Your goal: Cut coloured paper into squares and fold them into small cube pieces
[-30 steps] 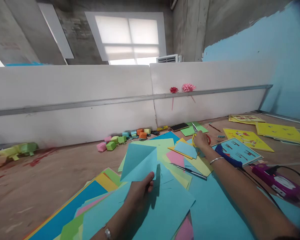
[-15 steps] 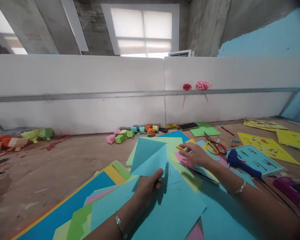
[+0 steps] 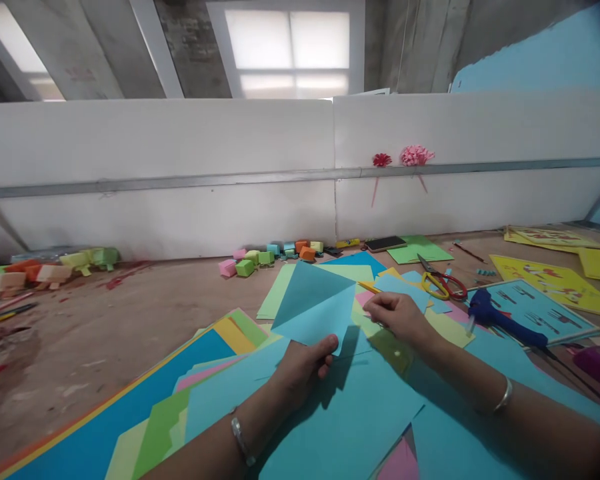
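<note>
Desk (image 3: 145, 313): left of scissors (image 3: 439, 275), left hand (image 3: 306, 368) pinches creased blue paper (image 3: 316, 303); right hand (image 3: 399, 316) curls, contents unclear; slack grip risks slipping.

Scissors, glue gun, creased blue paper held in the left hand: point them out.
Scissors (image 3: 437, 274): head view, where blades meet handles.
Glue gun (image 3: 511, 325): head view, on its dark blue handle.
Creased blue paper (image 3: 316, 315): head view, lighter half below the crease.

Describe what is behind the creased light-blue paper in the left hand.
Pale-green sheets show past its left and upper-right edges, with a darker blue sheet farther back. Whatever the creased light-blue paper and left hand cover cannot be seen.
</note>
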The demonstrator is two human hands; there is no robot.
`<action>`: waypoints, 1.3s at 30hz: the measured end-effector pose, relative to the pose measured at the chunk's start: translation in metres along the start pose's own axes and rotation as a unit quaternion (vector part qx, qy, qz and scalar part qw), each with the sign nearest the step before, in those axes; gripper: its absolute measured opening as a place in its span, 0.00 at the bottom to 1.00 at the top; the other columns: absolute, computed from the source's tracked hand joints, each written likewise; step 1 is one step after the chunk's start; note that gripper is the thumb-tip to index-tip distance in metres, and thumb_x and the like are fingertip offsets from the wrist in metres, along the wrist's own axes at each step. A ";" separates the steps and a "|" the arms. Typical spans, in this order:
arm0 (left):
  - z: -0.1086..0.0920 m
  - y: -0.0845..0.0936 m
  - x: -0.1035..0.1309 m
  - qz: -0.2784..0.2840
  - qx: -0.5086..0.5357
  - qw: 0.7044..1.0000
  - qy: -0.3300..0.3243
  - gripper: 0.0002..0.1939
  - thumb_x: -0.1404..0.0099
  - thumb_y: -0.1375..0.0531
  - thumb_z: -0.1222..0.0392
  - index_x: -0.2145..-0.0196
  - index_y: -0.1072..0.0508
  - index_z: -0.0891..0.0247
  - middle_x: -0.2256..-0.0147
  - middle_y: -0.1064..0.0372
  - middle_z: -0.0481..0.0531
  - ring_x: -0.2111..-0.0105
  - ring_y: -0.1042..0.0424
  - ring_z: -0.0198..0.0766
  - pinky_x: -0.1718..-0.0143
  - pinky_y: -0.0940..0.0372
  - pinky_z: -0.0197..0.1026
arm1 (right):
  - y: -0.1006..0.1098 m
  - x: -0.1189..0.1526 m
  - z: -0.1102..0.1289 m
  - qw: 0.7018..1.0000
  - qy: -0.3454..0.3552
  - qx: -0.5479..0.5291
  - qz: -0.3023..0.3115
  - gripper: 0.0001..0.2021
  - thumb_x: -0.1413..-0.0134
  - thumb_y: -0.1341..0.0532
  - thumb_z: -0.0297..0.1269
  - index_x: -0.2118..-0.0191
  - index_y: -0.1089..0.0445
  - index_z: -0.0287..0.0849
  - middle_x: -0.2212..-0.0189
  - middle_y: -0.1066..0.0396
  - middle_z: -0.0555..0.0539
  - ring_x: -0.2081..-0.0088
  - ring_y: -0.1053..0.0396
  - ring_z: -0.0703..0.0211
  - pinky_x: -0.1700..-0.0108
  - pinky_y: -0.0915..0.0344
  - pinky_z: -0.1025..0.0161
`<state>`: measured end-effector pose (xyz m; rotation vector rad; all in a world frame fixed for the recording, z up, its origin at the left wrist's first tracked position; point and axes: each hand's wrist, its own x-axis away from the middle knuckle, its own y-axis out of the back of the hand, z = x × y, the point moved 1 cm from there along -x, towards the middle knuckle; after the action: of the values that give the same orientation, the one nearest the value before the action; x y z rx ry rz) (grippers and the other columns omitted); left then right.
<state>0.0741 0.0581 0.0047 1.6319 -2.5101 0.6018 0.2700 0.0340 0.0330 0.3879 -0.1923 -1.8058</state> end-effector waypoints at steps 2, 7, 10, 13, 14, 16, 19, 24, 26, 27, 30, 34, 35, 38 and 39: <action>0.002 0.001 -0.001 -0.007 -0.013 1.000 0.000 0.22 0.61 0.27 0.49 0.86 0.34 0.65 0.87 0.42 0.45 0.86 0.48 0.26 0.82 0.52 0.35 | 0.009 0.000 0.006 1.000 -0.007 -0.019 -0.022 0.16 0.54 0.39 0.50 0.76 0.31 0.41 0.83 0.38 0.53 0.81 0.46 0.67 0.78 0.47 0.67; 0.005 0.003 -0.004 -0.009 -0.035 0.999 0.007 0.23 0.63 0.27 0.46 0.87 0.33 0.66 0.87 0.40 0.47 0.86 0.47 0.26 0.81 0.50 0.35 | 0.051 0.029 0.048 0.930 0.018 0.099 0.354 0.22 0.63 0.31 0.56 0.66 0.23 0.43 0.81 0.30 0.51 0.81 0.36 0.62 0.78 0.41 0.66; 0.005 0.002 -0.003 -0.005 -0.046 0.999 0.005 0.24 0.64 0.27 0.44 0.87 0.32 0.66 0.87 0.39 0.47 0.85 0.46 0.27 0.80 0.49 0.36 | 0.101 0.041 0.072 0.903 0.022 0.376 0.206 0.21 0.63 0.29 0.57 0.65 0.22 0.48 0.81 0.30 0.49 0.80 0.33 0.59 0.77 0.41 0.64; 0.003 0.001 -0.001 0.000 -0.055 0.998 -0.002 0.25 0.64 0.28 0.43 0.88 0.33 0.64 0.88 0.41 0.47 0.85 0.47 0.28 0.80 0.49 0.36 | 0.153 0.040 0.089 0.836 -0.009 0.530 -0.139 0.18 0.42 0.41 0.51 0.53 0.24 0.48 0.76 0.26 0.41 0.79 0.33 0.55 0.73 0.42 0.56; 0.003 0.001 -0.001 0.001 -0.061 0.998 -0.002 0.25 0.64 0.28 0.42 0.89 0.34 0.64 0.89 0.42 0.46 0.85 0.47 0.28 0.80 0.50 0.37 | 0.163 0.038 0.092 0.834 -0.015 0.532 -0.144 0.18 0.39 0.44 0.48 0.47 0.27 0.50 0.76 0.26 0.42 0.79 0.33 0.56 0.73 0.41 0.56; 0.003 0.001 0.000 0.002 -0.075 0.997 -0.003 0.25 0.63 0.28 0.42 0.90 0.34 0.64 0.90 0.43 0.46 0.85 0.48 0.29 0.80 0.50 0.37 | 0.172 0.029 0.097 0.860 0.045 0.496 -0.113 0.21 0.35 0.47 0.43 0.40 0.34 0.47 0.71 0.24 0.44 0.75 0.31 0.60 0.68 0.38 0.57; 0.004 0.002 0.000 0.005 -0.095 0.995 -0.007 0.25 0.61 0.29 0.41 0.90 0.34 0.64 0.90 0.44 0.46 0.85 0.48 0.29 0.81 0.51 0.37 | 0.151 0.012 0.095 0.880 0.152 0.445 -0.069 0.14 0.36 0.46 0.33 0.52 0.25 0.39 0.62 0.24 0.39 0.61 0.28 0.58 0.61 0.35 0.62; 0.007 0.003 0.002 0.016 -0.135 0.991 -0.016 0.24 0.58 0.29 0.45 0.91 0.34 0.64 0.90 0.43 0.48 0.86 0.47 0.29 0.81 0.52 0.37 | 0.074 0.000 0.071 0.888 0.188 0.420 -0.016 0.18 0.44 0.39 0.36 0.47 0.28 0.45 0.50 0.28 0.41 0.55 0.29 0.52 0.59 0.33 0.61; 0.006 0.001 0.005 0.026 -0.150 0.988 -0.021 0.24 0.56 0.29 0.48 0.92 0.35 0.63 0.90 0.44 0.48 0.86 0.47 0.29 0.81 0.51 0.38 | 0.049 0.004 0.059 0.912 0.193 0.361 0.032 0.21 0.49 0.37 0.40 0.47 0.29 0.45 0.53 0.26 0.43 0.59 0.29 0.54 0.60 0.33 0.62; 0.004 0.000 0.006 0.033 -0.165 0.985 -0.025 0.24 0.55 0.28 0.49 0.92 0.36 0.62 0.90 0.44 0.48 0.87 0.47 0.30 0.81 0.51 0.38 | 0.040 0.006 0.054 0.925 0.188 0.327 0.043 0.18 0.51 0.37 0.38 0.52 0.26 0.44 0.61 0.25 0.45 0.63 0.29 0.56 0.61 0.35 0.63; -0.012 -0.005 0.009 0.048 -0.207 0.975 -0.068 0.22 0.56 0.28 0.54 0.91 0.35 0.62 0.90 0.44 0.47 0.87 0.47 0.30 0.82 0.52 0.37 | 0.031 0.011 0.041 0.946 0.159 0.281 0.026 0.07 0.50 0.41 0.35 0.71 0.27 0.41 0.78 0.31 0.50 0.73 0.34 0.60 0.68 0.39 0.64; -0.049 -0.004 0.006 0.018 -0.182 0.976 -0.117 0.12 0.57 0.29 0.56 0.80 0.24 0.66 0.84 0.36 0.46 0.83 0.45 0.29 0.81 0.50 0.34 | 0.033 0.016 0.030 0.962 0.117 0.245 0.023 0.11 0.46 0.45 0.39 0.70 0.29 0.39 0.77 0.31 0.49 0.74 0.34 0.60 0.71 0.39 0.65; -0.059 -0.002 0.005 0.004 -0.177 0.974 -0.142 0.13 0.57 0.29 0.55 0.79 0.24 0.67 0.82 0.34 0.47 0.82 0.44 0.28 0.80 0.50 0.33 | 0.033 0.019 0.029 0.964 0.110 0.237 0.038 0.12 0.45 0.45 0.40 0.70 0.29 0.39 0.76 0.30 0.49 0.74 0.33 0.60 0.72 0.39 0.65; -0.087 0.006 0.005 -0.025 -0.172 0.968 -0.183 0.13 0.57 0.28 0.56 0.78 0.24 0.66 0.79 0.33 0.46 0.78 0.39 0.29 0.76 0.43 0.31 | 0.031 0.024 0.028 0.953 0.096 0.266 0.105 0.11 0.44 0.42 0.41 0.67 0.27 0.40 0.74 0.27 0.48 0.72 0.31 0.60 0.70 0.37 0.66; -0.097 0.010 0.008 -0.028 -0.168 0.967 -0.189 0.12 0.57 0.28 0.56 0.76 0.23 0.65 0.77 0.31 0.47 0.76 0.36 0.31 0.73 0.40 0.32 | 0.031 0.025 0.027 0.937 0.092 0.313 0.122 0.10 0.44 0.41 0.41 0.65 0.26 0.41 0.71 0.26 0.47 0.70 0.29 0.59 0.68 0.37 0.65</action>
<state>0.0489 0.0907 0.0930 1.8090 -2.6074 -0.1569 0.2823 -0.0005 0.0646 0.9374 -0.6619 -1.4196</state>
